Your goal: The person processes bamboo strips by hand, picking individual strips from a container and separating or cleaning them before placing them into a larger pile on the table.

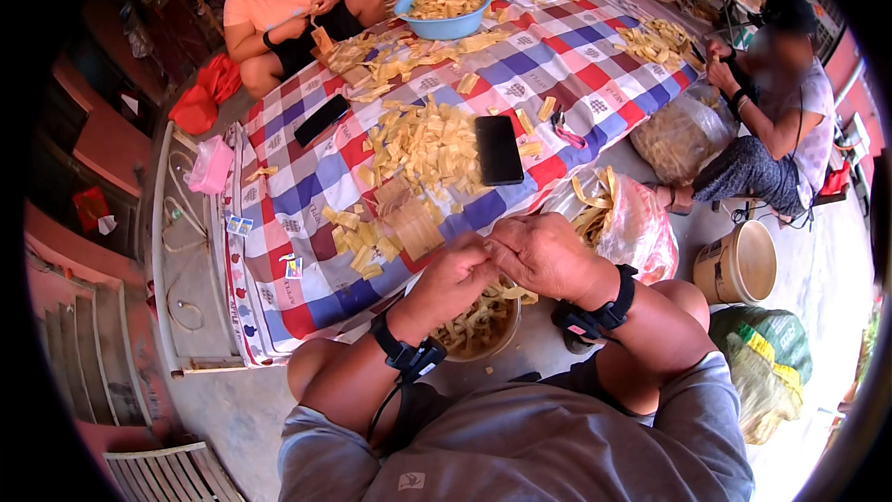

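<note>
Pale yellow pieces [423,144] heaped on the checked surface [316,200]; both hands meet at a hidden fingertip job

The heap of pale yellow pieces is the landmark here, lying mid-surface. Nearer the wearer than the heap, and a little to its right, the left hand [457,271] and right hand [546,256] come together, fingers curled in and tips drawn close. Whatever they pinch is hidden behind the knuckles, so I cannot tell what it is. Below them, on the wearer's side of the heap, a round bucket [508,339] holds limp yellowish strips [476,325], the likeliest stock for this work.

The step in hand seems to be fine two-handed picking or parting of one small piece. As I judge it, the next move calls for a firm pinch from one side while the other draws away, kept over the bucket so that bits drop inside.

Just right of the heap lies a black phone [500,150]; at its near edge rests a tan slab [412,226], material unclear. To the right of the heap and nearer the wearer, a plastic bag [643,232] bulges with more strips. Beyond the heap stands a blue basin [446,28] of yellow pieces; a co-worker [288,9] sits beyond and left of it, another [776,107] well to its right.
</note>
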{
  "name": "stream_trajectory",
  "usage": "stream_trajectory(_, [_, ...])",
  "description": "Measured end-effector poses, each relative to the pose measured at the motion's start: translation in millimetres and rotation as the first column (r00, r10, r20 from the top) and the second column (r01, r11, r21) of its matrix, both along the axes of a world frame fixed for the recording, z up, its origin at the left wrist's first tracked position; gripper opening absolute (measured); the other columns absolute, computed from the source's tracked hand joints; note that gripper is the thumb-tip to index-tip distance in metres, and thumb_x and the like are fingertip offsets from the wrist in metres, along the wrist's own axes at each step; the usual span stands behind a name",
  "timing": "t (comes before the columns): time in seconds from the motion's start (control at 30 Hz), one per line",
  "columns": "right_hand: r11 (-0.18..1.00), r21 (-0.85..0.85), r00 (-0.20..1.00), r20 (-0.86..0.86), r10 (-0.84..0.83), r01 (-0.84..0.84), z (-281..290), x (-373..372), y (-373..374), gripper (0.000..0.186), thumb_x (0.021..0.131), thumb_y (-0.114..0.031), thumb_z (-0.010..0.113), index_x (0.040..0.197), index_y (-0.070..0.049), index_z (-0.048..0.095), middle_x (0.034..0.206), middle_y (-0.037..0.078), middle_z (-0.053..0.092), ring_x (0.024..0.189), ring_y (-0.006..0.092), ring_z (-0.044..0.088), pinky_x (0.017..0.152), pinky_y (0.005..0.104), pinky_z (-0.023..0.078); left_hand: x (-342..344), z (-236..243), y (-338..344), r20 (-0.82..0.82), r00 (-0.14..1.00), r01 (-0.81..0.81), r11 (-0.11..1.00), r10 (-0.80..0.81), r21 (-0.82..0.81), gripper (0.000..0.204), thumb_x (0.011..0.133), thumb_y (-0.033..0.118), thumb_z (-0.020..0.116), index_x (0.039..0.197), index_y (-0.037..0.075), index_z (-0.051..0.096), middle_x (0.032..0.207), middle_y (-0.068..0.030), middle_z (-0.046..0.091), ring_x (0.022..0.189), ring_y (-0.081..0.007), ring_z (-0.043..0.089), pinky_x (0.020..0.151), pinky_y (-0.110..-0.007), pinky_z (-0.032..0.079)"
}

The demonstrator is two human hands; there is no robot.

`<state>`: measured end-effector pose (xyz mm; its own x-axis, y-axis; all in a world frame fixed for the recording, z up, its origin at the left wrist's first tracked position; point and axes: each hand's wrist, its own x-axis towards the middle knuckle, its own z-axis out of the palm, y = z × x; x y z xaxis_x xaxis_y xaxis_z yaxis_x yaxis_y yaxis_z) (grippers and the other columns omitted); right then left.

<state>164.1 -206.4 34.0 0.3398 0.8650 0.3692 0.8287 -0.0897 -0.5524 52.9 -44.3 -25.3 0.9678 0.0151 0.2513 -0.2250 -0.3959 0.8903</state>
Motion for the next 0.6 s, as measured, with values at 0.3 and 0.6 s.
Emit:
stream_trajectory(0.3, [0.964,0.121,0.824,-0.55,-0.133,0.237,-12.0,-7.3,1.3,0.02,0.096,-0.024,0.063,0.094,-0.005,0.057,0.077,0.012,0.061,0.067,0.0256,0.063,0.061,0.0387,0.05,-2.2,17.0,-3.1,-0.235,0.971,-0.164,0.832,0.042,-0.531,0.024,0.099,0.015,0.061,0.117,0.0,0.064,0.101,-0.0034,0.065,0.085,-0.0106,0.06,0.079,-0.026,0.049])
stream_trajectory(0.6, [0.994,-0.028,0.564,-0.825,0.036,-0.106,-19.1,6.7,-3.4,0.023,0.101,-0.025,0.055,0.097,-0.002,0.059,0.074,0.012,0.06,0.064,0.0235,0.055,0.064,0.0381,0.047,-5.8,28.2,18.3,-0.19,0.981,-0.131,0.635,-0.025,-0.761,0.028,0.099,0.009,0.054,0.126,0.002,0.055,0.104,-0.0109,0.067,0.092,-0.0199,0.068,0.082,-0.033,0.053])
